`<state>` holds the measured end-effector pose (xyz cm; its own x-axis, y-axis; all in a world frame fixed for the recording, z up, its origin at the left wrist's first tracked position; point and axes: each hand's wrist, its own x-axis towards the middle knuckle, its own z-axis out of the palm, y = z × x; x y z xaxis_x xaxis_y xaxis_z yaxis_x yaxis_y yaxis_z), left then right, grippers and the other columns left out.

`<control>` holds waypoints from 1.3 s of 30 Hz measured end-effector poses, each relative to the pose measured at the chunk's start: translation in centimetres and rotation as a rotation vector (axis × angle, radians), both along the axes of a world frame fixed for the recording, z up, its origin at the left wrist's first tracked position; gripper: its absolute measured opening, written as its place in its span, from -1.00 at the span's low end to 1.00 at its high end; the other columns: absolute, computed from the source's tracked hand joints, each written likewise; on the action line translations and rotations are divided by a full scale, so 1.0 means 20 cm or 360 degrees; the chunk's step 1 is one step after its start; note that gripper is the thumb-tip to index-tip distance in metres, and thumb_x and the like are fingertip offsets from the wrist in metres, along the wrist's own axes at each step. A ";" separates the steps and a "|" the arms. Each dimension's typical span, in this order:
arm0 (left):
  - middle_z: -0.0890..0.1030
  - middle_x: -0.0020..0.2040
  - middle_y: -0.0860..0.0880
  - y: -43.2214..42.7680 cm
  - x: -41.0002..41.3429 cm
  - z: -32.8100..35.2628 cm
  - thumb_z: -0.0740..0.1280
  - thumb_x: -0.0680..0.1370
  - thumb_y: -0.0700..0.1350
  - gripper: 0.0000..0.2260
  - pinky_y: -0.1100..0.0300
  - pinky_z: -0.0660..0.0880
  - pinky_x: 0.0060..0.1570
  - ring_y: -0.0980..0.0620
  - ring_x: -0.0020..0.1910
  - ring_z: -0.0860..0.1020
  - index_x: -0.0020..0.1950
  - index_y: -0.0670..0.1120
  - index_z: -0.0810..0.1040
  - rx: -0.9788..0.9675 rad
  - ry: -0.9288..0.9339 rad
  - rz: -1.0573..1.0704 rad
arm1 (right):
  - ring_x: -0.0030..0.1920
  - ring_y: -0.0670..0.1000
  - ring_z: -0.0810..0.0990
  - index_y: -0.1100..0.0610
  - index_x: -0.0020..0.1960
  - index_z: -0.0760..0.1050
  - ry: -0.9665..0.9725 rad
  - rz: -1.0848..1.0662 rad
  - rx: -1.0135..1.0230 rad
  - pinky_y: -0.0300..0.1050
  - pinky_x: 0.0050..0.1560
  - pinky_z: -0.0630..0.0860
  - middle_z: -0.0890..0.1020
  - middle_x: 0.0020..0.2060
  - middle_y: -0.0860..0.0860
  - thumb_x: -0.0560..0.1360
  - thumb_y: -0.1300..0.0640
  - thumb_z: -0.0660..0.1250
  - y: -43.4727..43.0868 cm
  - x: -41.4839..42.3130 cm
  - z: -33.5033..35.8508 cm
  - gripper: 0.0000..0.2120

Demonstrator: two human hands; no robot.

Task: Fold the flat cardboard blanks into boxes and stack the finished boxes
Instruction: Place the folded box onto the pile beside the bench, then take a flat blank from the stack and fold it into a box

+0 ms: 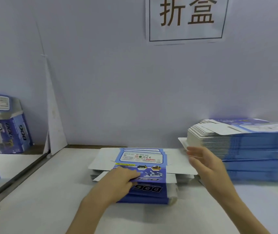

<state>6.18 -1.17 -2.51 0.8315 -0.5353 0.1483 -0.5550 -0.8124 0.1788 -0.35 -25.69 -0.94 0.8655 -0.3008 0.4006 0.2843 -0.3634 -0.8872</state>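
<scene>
White worktop (50, 208) is carrying everything. Tall stack of flat blue blanks (253, 149) is sitting at the right, against the wall. Paper sign (186, 19) is hanging above. Small pile of blanks (151, 191) is lying centre front, top blank (140, 157) spread flat with its white flaps out. Folded box (16, 130) is standing far left behind a divider. Left hand (121, 180) is resting fingers-down on the top blank's printed face. Right hand (204, 164) is hovering loose and empty, just beside the tall stack, fingertips near the blank's right flap.
</scene>
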 end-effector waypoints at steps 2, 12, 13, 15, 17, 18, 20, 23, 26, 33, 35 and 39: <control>0.58 0.25 0.04 0.01 0.00 0.02 0.14 0.66 -0.07 -0.72 0.22 0.41 0.09 0.00 0.17 0.49 0.30 0.11 0.53 -0.0138 -0.0112 0.0094 | 0.14 -0.04 0.60 0.01 0.11 0.55 0.0038 0.0025 -0.0022 -0.17 0.07 0.46 0.65 0.07 -0.06 0.56 0.35 0.28 0.00 0.01 -0.02 -0.73; 0.61 -0.26 0.19 0.09 -0.15 0.28 0.33 0.55 -0.07 -0.93 0.54 0.39 -0.30 0.33 -0.23 0.55 0.02 0.03 0.51 -0.1853 -0.0962 0.0274 | 0.31 -0.08 0.45 -0.17 0.39 0.27 -0.0155 0.0014 0.0069 -0.36 0.10 0.38 0.46 0.32 -0.08 0.58 0.21 0.31 0.02 -0.01 0.01 -0.51; 0.65 -0.15 0.20 0.09 -0.16 0.30 0.31 0.54 -0.02 -0.88 0.55 0.43 -0.27 0.36 -0.13 0.58 0.07 0.04 0.50 -0.2058 -0.0769 0.0231 | 0.32 -0.09 0.45 -0.19 0.39 0.26 -0.0140 0.0091 0.0095 -0.29 0.17 0.39 0.46 0.33 -0.08 0.56 0.12 0.31 0.04 -0.02 0.02 -0.53; 0.68 -0.03 0.14 0.07 -0.16 0.32 0.31 0.51 0.01 -0.81 0.45 0.51 -0.29 0.25 -0.08 0.64 0.11 0.04 0.53 -0.2335 -0.0334 0.0144 | 0.32 -0.10 0.48 -0.21 0.41 0.28 -0.0119 0.0254 0.0127 -0.12 0.27 0.43 0.49 0.33 -0.11 0.51 -0.08 0.29 0.08 -0.04 0.04 -0.51; 0.69 -0.02 0.09 0.03 -0.16 0.30 0.32 0.50 -0.01 -0.77 0.35 0.57 -0.30 0.16 -0.11 0.67 0.15 0.07 0.52 -0.2443 -0.0053 0.0161 | 0.18 -0.10 0.62 -0.19 0.39 0.33 -0.0140 0.0422 0.0172 -0.10 0.10 0.59 0.61 0.21 -0.16 0.53 -0.13 0.28 0.12 -0.07 0.06 -0.56; 0.69 0.00 0.07 0.00 -0.16 0.28 0.33 0.51 -0.04 -0.73 0.30 0.60 -0.26 0.14 -0.09 0.67 0.21 0.08 0.48 -0.2460 0.0023 0.0184 | 0.06 -0.10 0.67 -0.17 0.36 0.37 -0.0175 0.0469 0.0207 -0.18 -0.06 0.63 0.66 0.11 -0.17 0.54 -0.08 0.28 0.13 -0.08 0.07 -0.60; 0.65 0.10 0.10 -0.05 -0.16 0.25 0.34 0.54 -0.09 -0.63 0.29 0.61 -0.14 0.16 0.03 0.64 0.32 0.10 0.39 -0.2377 0.0026 0.0216 | -0.03 -0.09 0.71 -0.13 0.31 0.40 -0.0253 0.0496 0.0324 -0.26 -0.23 0.62 0.69 0.03 -0.18 0.51 0.02 0.27 0.14 -0.10 0.09 -0.63; 0.61 0.18 0.13 -0.08 -0.17 0.24 0.34 0.54 -0.10 -0.58 0.27 0.60 -0.07 0.15 0.13 0.59 0.38 0.11 0.38 -0.2306 0.0121 0.0146 | 0.05 -0.03 0.69 -0.16 0.32 0.39 -0.0324 0.0513 0.0426 -0.17 -0.25 0.64 0.66 0.09 -0.14 0.48 0.10 0.28 0.11 -0.10 0.11 -0.58; 0.62 0.18 0.12 -0.07 -0.18 0.26 0.32 0.54 -0.10 -0.60 0.05 0.62 -0.01 0.06 0.15 0.61 0.36 0.15 0.39 -0.2367 0.0279 0.0036 | 0.08 -0.05 0.67 -0.21 0.32 0.37 -0.0325 0.0459 0.0445 -0.17 -0.26 0.64 0.65 0.10 -0.19 0.46 0.10 0.28 0.08 -0.10 0.13 -0.54; 0.63 0.08 0.19 -0.13 -0.21 0.25 0.31 0.45 -0.02 -0.62 0.24 0.61 -0.31 0.12 0.04 0.65 0.21 0.31 0.37 -0.2371 0.0301 0.0020 | -0.03 -0.17 0.69 -0.04 0.42 0.39 -0.0184 0.0231 0.0500 -0.32 -0.30 0.58 0.65 0.12 -0.09 0.57 0.11 0.26 0.02 -0.08 0.12 -0.58; 0.63 0.06 0.25 -0.14 -0.22 0.24 0.29 0.47 -0.05 -0.59 0.25 0.61 -0.26 0.15 0.06 0.63 0.25 0.29 0.36 -0.2318 0.0281 -0.0051 | -0.07 -0.17 0.69 0.00 0.31 0.50 -0.0191 0.0201 0.0498 -0.36 -0.28 0.56 0.71 0.02 -0.07 0.61 0.20 0.22 0.00 -0.07 0.13 -0.70; 0.56 0.15 0.35 -0.16 -0.23 0.25 0.28 0.55 -0.15 -0.49 0.11 0.59 0.10 0.24 0.17 0.56 0.39 0.31 0.26 -0.2125 0.0150 -0.0122 | -0.07 -0.11 0.69 -0.04 0.18 0.55 -0.0234 0.0118 0.0514 -0.30 -0.24 0.60 0.71 -0.05 -0.14 0.60 0.21 0.23 0.01 -0.08 0.15 -0.76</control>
<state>1.52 -4.27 2.44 0.8419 -0.0718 0.5348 -0.5329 0.0454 0.8450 -1.98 -25.58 1.97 0.8301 -0.3704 0.4168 0.4323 -0.0447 -0.9006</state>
